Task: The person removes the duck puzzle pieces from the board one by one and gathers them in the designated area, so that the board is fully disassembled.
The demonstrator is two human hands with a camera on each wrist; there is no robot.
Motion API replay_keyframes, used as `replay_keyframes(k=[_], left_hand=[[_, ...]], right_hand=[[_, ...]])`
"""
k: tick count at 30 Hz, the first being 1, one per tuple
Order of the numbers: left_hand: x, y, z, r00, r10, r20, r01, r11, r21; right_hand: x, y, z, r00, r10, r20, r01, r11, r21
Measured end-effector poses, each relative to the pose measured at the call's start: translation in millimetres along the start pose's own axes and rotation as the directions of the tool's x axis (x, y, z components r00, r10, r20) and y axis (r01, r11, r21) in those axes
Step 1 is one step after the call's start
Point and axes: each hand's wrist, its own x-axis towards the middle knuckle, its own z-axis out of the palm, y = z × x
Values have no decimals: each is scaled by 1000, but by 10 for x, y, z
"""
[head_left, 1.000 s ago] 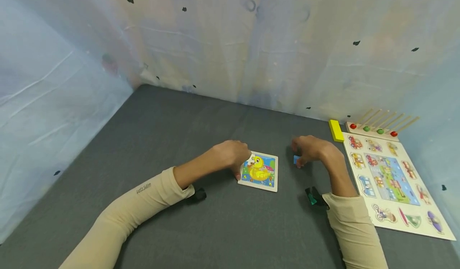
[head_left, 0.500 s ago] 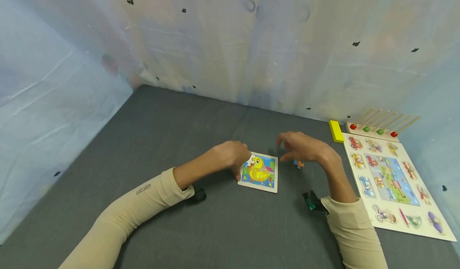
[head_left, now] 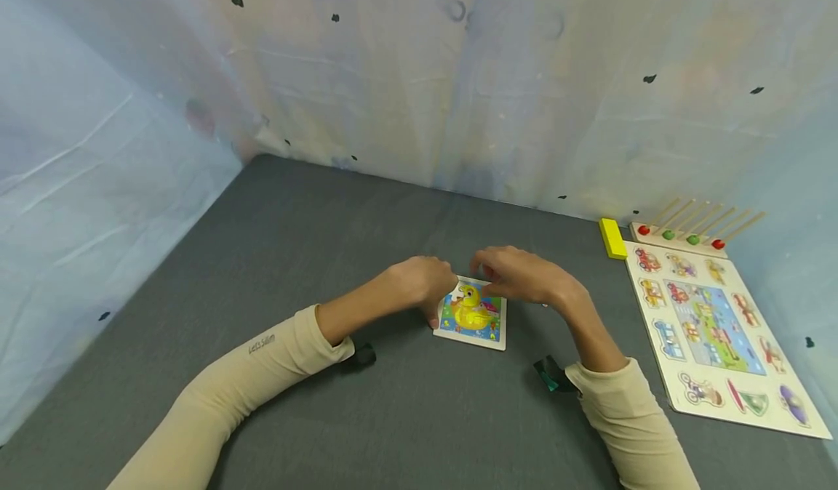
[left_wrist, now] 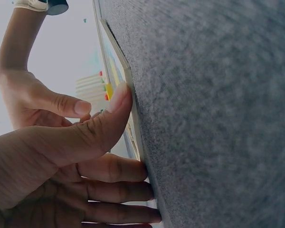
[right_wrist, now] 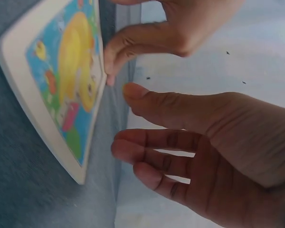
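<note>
A square duck jigsaw puzzle (head_left: 471, 315) in a pale wooden frame lies flat on the dark table. My left hand (head_left: 419, 283) grips its left side, thumb (left_wrist: 118, 102) at the near edge and fingers at the far corner. A pale bare patch shows beside the duck's head, next to that hand. Over the puzzle's far right corner is my right hand (head_left: 524, 275), its fingers loosely bent and apart from the thumb (right_wrist: 137, 92), nothing between them. A tiny bit of a small piece (head_left: 545, 304) peeks out under the right hand, mostly hidden by it.
To the right lies a large wooden board (head_left: 720, 334) with vehicle pictures. Behind it stands a peg rack (head_left: 681, 239) with red and green beads, beside a yellow block (head_left: 612, 238). A pale sheet (head_left: 419, 97) hangs along the table's far edge.
My right hand has let go of the small piece, leaving it on the table, and moved left over the puzzle. The left hand has stayed on the frame.
</note>
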Motion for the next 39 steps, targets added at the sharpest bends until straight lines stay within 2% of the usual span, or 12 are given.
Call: replay_keyframes(k=[4,8,13,18,32,39], left_hand=[[-14,1,6,1000,-4,-10,4,1000,-10],[-32,2,6,1000,0,-20,0,1000,-18],[-42,7,6,1000,0,-20,0,1000,-15],[-33,6,6,1000,-10,-17,9,1000,-17],[-35,3,-8,1000,-2,-5,2,1000,-26],[-33,4,-2,1000,2,-5,-2,1000,-24]], right_hand=[[42,-24,54,1000,-17,-4,17,1000,5],[80,-48,102,999,-27,33,27,1000,-11],[127,-69,163,996,30,87,-24,997,-68],[138,-82,192,992,92,90,-83,992,-96],[140,-66,220,995,76,63,-67,990,-124],[159,-76,228,992,93,84,-77,981,-180]])
